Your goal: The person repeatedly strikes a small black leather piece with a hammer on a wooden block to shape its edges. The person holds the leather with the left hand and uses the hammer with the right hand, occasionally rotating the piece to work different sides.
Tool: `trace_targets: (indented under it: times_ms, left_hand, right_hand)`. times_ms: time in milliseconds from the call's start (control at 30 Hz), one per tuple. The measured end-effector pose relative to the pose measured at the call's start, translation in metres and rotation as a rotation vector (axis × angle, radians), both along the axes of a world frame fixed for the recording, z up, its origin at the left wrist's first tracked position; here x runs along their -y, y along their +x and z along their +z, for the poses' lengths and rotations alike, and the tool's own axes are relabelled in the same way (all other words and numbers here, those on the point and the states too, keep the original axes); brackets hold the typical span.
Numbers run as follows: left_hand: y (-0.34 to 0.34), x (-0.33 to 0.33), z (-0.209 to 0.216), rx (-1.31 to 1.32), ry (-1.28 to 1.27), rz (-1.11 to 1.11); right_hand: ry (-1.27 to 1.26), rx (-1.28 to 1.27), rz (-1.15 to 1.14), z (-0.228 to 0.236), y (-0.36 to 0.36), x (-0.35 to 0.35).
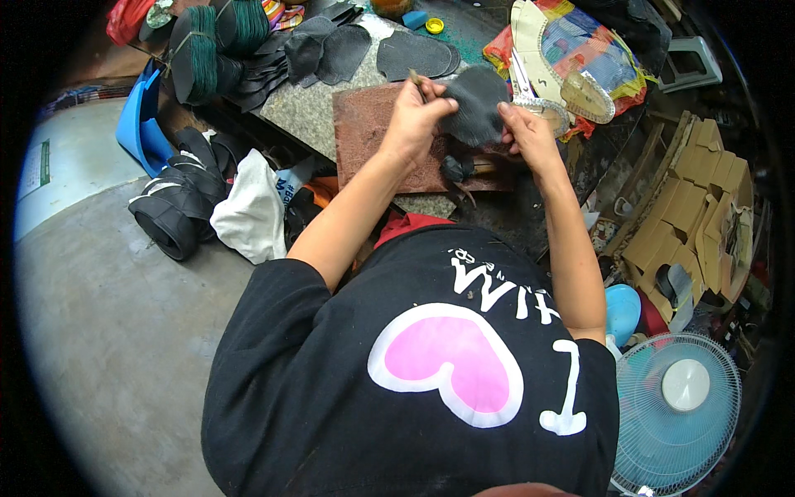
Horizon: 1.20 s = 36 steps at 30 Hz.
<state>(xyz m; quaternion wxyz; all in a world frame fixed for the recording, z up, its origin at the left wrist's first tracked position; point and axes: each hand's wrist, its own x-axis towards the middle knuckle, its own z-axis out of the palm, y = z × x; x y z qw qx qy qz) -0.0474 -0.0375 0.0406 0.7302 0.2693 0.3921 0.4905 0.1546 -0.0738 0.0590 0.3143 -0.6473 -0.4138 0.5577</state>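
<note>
Above the brown board (368,137) on the table, a rounded black leather-like piece (475,103) is stretched between my two hands. My left hand (421,114) pinches its left edge between thumb and fingers. A short thin stick-like end (414,76) pokes up from that same hand, and its kind is hidden. On the piece's right edge, my right hand (528,137) grips with thumb and fingertips. Just below lies a small dark bundle (457,168) on the board. More black cut pieces (344,54) lie beyond my left hand, with another short stack (414,55) farther right.
Cream perforated shoe-shaped patterns (588,98) lie right of my hands on a colourful woven bag (584,41). Dark green thread bundles (196,54) sit far left. Black rolls (170,211) and a white cloth (248,207) are at the left. Cardboard (671,215) and a fan (679,414) stand right.
</note>
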Motion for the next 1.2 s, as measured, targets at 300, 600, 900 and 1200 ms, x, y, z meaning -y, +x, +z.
trace_targets:
  times_ms: [300,600,900,1200]
  left_hand:
    - [-0.01,0.033,0.044,-0.171,0.167,-0.203]
    - [-0.021,0.047,0.078,-0.171,0.17,-0.304]
    - [-0.021,0.048,0.08,-0.128,0.097,-0.312]
    - [-0.02,0.046,0.072,-0.085,-0.006,-0.327]
  right_hand:
    - [0.059,-0.474,-0.136,0.041,-0.017,0.041]
    - [0.176,-0.434,-0.069,0.065,-0.014,0.064]
    - [0.136,-0.402,-0.098,0.061,-0.012,0.068]
    - [0.049,-0.461,-0.139,0.056,-0.013,0.068]
